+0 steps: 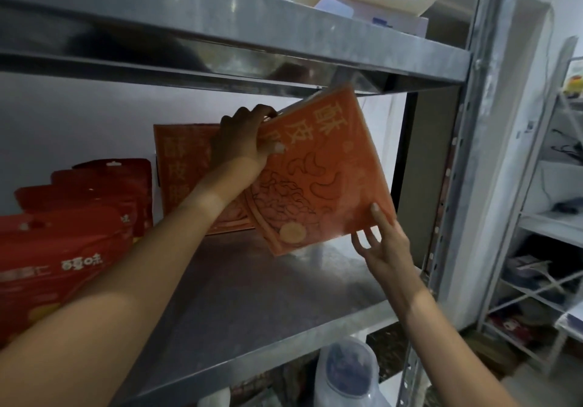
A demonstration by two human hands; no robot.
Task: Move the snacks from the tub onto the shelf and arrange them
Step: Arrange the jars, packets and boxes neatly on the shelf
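Orange snack pack [325, 170] is tilted mid-air over the shelf [252, 293], our left hand [243, 141] pinching its top, right hand [383, 242] loosely propping the 5 o'clock corner, next we'd stand it beside the orange pack [183, 167] at 9 o'clock.

A metal shelf [258, 305] carries red pouches [79, 217] standing in a row at its left and an orange pack [183, 170] upright at the back, just beside them
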